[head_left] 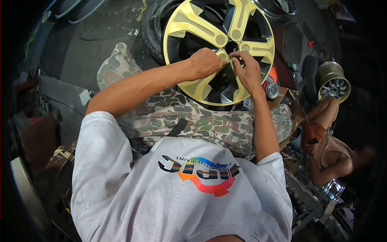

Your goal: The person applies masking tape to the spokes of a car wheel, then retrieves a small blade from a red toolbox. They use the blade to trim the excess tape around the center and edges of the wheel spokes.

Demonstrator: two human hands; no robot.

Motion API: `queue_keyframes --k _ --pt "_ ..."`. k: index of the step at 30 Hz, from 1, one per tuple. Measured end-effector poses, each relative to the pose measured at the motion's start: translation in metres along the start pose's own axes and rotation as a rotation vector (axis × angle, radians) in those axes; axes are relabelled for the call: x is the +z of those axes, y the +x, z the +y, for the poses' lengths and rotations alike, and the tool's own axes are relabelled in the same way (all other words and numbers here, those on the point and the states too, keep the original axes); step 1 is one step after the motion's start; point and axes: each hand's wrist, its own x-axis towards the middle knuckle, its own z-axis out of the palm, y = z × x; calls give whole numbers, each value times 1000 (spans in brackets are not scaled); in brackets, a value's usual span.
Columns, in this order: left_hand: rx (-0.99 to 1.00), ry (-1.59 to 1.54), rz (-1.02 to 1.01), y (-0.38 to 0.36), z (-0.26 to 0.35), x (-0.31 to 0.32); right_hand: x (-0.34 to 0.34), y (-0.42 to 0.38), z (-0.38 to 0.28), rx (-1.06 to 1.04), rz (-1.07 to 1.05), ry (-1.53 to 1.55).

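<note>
A car wheel rim (270,34) lies in front of me, with black gaps between its spokes. Yellow masking tape (193,24) covers the spokes and the outer edge. My left hand (207,63) is closed, its fingertips on the tape of a spoke beside the hub. From the other side, my right hand (246,69) pinches at the edge of that tape, close to the centre hole (231,47). The two hands' fingertips nearly meet. The small bit of tape between the fingers is mostly hidden.
A black tyre (151,36) lies behind the rim on the left. At its right stand a can (271,89) and cardboard (287,99). Another person (328,151) sits at the right, near a gold-lipped wheel (333,82). My camouflage-clad legs (193,117) are below the rim.
</note>
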Motion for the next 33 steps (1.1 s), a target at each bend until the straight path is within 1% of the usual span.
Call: queue_keyframes --k 2,5,7,11,13,16,20,25,33 --pt "-5 -9 -29 -2 -2 -1 3 1 4 -108 -12 -112" --pt "-7 39 -83 -8 -5 -7 3 4 1 -172 -20 -196" --pt "-23 122 -74 -12 -8 -8 4 8 -2 -179 -24 -188" --pt "-54 94 -65 -15 -10 -16 3 13 -6 -202 -47 -207" --pt "-66 92 -15 -15 -10 -15 1 14 -6 -202 -71 -212" --pt "-76 84 -34 -15 -10 -15 -1 15 -6 -201 -106 -226" --pt "-49 97 14 -16 -12 -6 -4 17 -7 -223 -139 -252" --pt "-35 71 61 -19 -12 -5 -2 18 -4 -262 -105 -257" --pt "-68 72 46 -11 -7 -3 -3 18 -9 -308 -105 -340"
